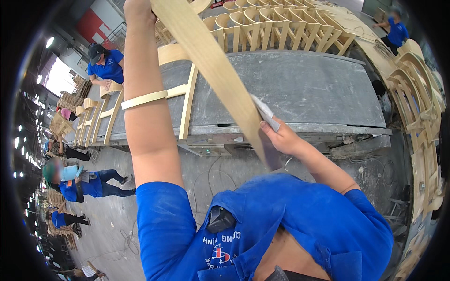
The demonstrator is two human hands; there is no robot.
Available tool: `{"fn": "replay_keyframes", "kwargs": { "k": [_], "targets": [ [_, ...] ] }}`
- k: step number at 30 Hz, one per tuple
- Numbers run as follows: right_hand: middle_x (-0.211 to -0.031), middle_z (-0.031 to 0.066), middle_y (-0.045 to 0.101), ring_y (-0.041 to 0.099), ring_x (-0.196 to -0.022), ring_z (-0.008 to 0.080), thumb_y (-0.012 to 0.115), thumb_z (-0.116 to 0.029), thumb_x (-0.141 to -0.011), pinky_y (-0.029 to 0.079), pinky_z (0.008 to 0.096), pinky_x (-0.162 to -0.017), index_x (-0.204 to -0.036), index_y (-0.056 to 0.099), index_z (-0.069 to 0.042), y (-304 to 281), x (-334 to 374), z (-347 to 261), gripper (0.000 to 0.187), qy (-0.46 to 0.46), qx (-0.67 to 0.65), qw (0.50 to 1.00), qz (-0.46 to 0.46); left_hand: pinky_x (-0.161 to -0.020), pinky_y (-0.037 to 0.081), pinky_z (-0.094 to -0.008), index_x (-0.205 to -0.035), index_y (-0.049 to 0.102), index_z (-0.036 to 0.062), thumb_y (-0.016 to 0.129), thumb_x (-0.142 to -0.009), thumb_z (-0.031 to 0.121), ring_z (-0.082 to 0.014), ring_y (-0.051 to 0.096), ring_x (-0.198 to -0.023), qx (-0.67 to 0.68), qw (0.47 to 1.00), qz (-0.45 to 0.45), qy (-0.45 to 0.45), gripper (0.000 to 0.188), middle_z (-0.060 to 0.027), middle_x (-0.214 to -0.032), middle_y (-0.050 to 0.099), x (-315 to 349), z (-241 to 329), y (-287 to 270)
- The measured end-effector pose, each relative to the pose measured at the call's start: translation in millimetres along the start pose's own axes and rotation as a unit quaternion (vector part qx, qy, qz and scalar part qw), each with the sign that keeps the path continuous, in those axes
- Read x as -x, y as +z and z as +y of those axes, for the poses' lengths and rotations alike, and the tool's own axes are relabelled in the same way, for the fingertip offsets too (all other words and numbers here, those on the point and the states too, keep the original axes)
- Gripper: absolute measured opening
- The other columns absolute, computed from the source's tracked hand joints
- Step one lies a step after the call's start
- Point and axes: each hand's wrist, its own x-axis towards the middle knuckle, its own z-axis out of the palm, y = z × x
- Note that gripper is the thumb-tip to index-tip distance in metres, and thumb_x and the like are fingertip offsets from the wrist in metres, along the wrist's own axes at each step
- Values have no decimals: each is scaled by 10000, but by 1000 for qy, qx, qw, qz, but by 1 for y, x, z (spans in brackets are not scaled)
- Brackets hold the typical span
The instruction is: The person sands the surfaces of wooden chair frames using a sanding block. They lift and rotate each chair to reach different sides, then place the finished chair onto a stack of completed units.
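Observation:
My left arm reaches up to the top edge, where my left hand (139,9), partly cut off, is closed on the upper end of a long, pale wooden slat (213,65). The slat slants down to the right, its lower end near my chest. My right hand (282,137) is closed on a folded grey-white sheet (265,110), which looks like sandpaper, pressed against the slat's right edge with the thumb on top. Behind my left arm, a wooden chair frame (188,100) stands at the table, partly hidden.
A worn grey worktable (300,89) spans the middle. Rows of wooden chair frames (276,28) line its far side, and more are stacked at right (417,103). A co-worker in blue (107,65) handles a frame at left. Another person (93,184) walks there. Cables lie on the floor (206,173).

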Motion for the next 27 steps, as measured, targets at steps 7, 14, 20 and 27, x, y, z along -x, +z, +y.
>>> {"fn": "replay_keyframes", "kwargs": {
  "k": [7,14,20,27],
  "targets": [
    [-1254,131,537,482,-1155,207,390,-276,-996,356,328,-991,-1342,418,-3,2,35,38,442,235,-106,966,-25,-696,531,-318,-1177,526,-35,557,-909,246,-216,642,-826,-1,996,-30,-86,389,-138,-983,642,-15,-6,-25],
    [-1217,103,563,490,-1126,178,413,-287,-993,373,316,-971,-1309,455,11,-14,53,64,436,267,-143,952,37,-721,543,-334,-1178,524,-32,499,-932,295,-228,658,-845,-10,988,-68,-140,410,-144,-1003,654,-21,0,-47],
    [-1179,97,586,512,-1101,175,421,-280,-991,391,319,-961,-1293,474,12,-35,52,76,423,252,-149,954,70,-645,536,-305,-1134,572,-9,522,-937,344,-185,652,-747,3,984,-101,-146,408,-101,-944,664,-23,0,-72],
    [-1137,90,615,532,-1059,184,462,-227,-962,421,342,-928,-1286,498,-32,-87,38,73,380,195,-82,970,121,-878,413,-329,-1286,438,55,443,-958,430,-192,500,-1035,-85,967,-61,-233,498,-87,-1184,502,-6,14,-119]
  ]
}}
